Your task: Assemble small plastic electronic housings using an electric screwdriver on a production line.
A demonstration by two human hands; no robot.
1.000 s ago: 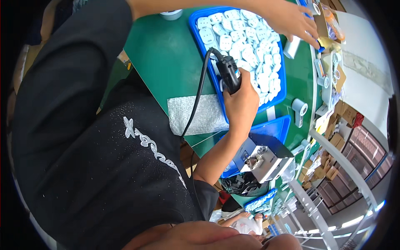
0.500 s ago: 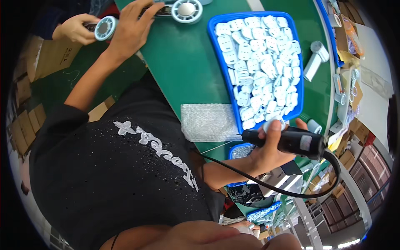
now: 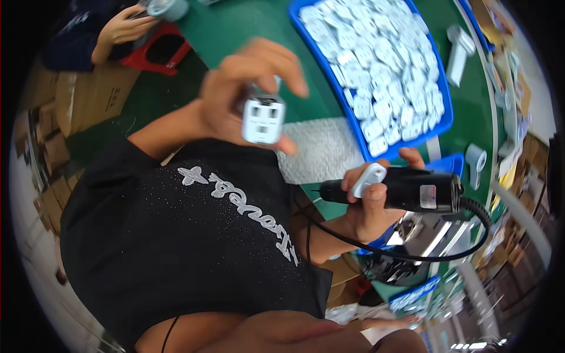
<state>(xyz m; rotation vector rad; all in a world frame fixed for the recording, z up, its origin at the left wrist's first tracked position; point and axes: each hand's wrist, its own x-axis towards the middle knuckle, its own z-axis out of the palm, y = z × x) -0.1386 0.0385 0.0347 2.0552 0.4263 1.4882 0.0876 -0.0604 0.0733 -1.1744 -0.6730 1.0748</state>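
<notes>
The left hand (image 3: 226, 97), blurred, was curled around a pale device (image 3: 263, 122), its slotted end face turned toward the camera and the thumb below it; the forefinger stood away from the face. The right hand (image 3: 371, 220) was clamped on a black power screwdriver (image 3: 409, 189), and its thumb and a finger also pinched a small white piece (image 3: 369, 179) against the tool's side (two things in one grip). The screwdriver's tip pointed toward the left, apart from the device, while its cord (image 3: 406, 257) looped below the wrist.

The step in hand seemed to be bringing the device and the small piece within reach of each other, with no screw being driven. A next move would have called for freeing the piece from the right fingers without loosening the screwdriver, and for a steady left grip.

Beyond the hands, bubble wrap (image 3: 321, 150) lay on the green table (image 3: 229, 35), just beside a blue tray (image 3: 406, 145) heaped with white pieces (image 3: 376, 59). A handheld unit (image 3: 459, 56) lay past the tray's far side. At the upper left, a co-worker's hand (image 3: 126, 29) was near a round-ended part (image 3: 168, 8).
</notes>
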